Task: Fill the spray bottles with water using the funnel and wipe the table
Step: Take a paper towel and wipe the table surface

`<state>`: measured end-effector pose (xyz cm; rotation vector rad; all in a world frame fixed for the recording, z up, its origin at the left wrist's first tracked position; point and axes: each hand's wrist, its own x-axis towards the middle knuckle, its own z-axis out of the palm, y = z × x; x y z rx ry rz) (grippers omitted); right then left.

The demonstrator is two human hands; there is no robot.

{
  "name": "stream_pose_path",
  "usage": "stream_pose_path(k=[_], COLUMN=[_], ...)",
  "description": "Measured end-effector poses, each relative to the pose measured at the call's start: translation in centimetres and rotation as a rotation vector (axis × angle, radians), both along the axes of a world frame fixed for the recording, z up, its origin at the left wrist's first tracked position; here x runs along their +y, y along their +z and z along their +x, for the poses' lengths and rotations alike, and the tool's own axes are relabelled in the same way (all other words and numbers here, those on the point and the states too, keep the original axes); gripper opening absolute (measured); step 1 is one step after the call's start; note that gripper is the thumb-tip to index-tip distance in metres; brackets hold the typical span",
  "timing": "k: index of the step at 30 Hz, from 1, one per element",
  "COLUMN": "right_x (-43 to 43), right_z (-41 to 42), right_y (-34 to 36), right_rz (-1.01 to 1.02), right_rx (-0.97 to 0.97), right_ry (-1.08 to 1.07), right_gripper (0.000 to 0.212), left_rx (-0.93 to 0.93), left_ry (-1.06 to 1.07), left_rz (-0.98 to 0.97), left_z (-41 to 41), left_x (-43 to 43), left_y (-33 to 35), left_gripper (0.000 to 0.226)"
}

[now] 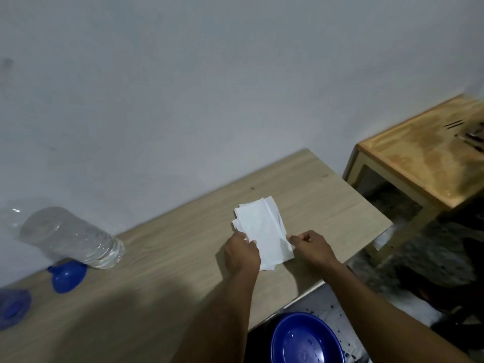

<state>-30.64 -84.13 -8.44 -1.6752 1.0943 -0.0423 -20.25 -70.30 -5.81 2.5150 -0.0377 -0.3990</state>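
While both pinch it, left hand [242,254] and right hand [313,248] hold the tissue [264,231] — seemingly folded — long axis toward the wall.

We see bare desk [162,258] between the clear bottle [73,237], blue funnel [68,277] and tissue [262,231].

Two bare forearms in view from lower edge, no sleeves seen, left hand [242,254] and right hand [313,248] ungloved, no rings, watch or bands noted, short fingernails, image slightly blurred.
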Motion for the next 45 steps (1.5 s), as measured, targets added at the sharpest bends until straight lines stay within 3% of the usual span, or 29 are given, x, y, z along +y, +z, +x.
stream_pose_path(k=[5,14,20,31,35,37,41,45], right_x=[-0.3,-0.9,-1.0,1.3,2.4,3.2,5.5,6.7], right_z=[0.5,1.3,2.2,3.7,4.0,4.3,4.5,4.4], right_y=[-0.1,1.4,2.0,2.7,3.0,3.1,2.5,2.1], right_rz=[-0.002,0.151,0.086,0.062,-0.005,-0.048,-0.077,-0.120], right_rx=[0.031,-0.015,-0.056,-0.117,-0.145,-0.161,-0.142,-0.105], right_ry=[0.061,0.004,-0.039,0.009,0.028,0.081,0.143,0.204], right_gripper=[0.042,0.034,0.028,0.033,0.014,0.016,0.024,0.026], left_rx=[0.061,-0.069,-0.140,0.048,0.146,0.194,0.068,0.080], left_ry=[0.085,0.016,-0.077,0.073,0.116,0.134,0.063,0.085], left_rz=[-0.083,0.056,0.089,-0.200,-0.321,-0.347,-0.094,-0.136], left_z=[0.6,1.1,1.1,1.9,2.5,2.6,2.4,2.4], left_x=[-0.5,0.7,1.0,1.2,1.4,1.6,2.9,4.4], left_y=[1.1,2.2,3.3,2.9,2.8,2.9,3.9,3.7], left_gripper=[0.010,0.021,0.028,0.022,0.025,0.027,0.029,0.027])
